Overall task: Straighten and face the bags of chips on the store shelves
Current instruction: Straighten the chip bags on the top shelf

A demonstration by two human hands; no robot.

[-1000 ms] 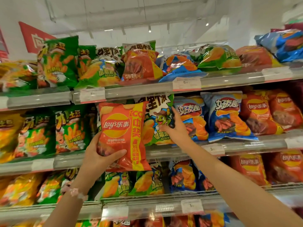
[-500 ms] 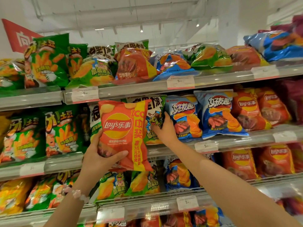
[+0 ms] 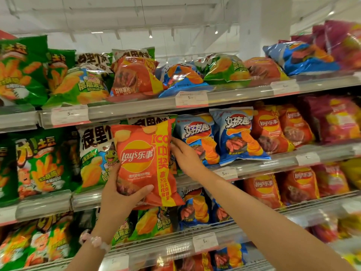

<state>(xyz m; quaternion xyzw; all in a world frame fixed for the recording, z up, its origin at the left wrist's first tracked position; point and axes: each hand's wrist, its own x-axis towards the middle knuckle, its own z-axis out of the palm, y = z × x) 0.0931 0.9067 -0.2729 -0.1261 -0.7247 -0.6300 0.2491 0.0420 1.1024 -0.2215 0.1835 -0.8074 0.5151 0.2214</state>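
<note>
The left hand (image 3: 119, 194) grips an orange Lay's chip bag (image 3: 144, 163) by its lower left corner, thumb across the front and fingers behind, holding it upright and facing out in front of the middle shelf (image 3: 254, 169). The right hand (image 3: 185, 155) is on the bag's right edge, reaching in behind it toward the green bags at the back; whether those fingers are closed on anything cannot be told, since the bag hides them. A pink beaded bracelet (image 3: 95, 240) sits on the left wrist. Just right of the held bag stand two blue ridged-chip bags (image 3: 238, 137), tilted slightly, then red Lay's bags (image 3: 271, 132) farther right. To the left is a white-and-green frog-mascot bag (image 3: 95, 159). On the top shelf (image 3: 136, 110), the bags lean and overlap untidily above white price tags (image 3: 191, 98).
</note>
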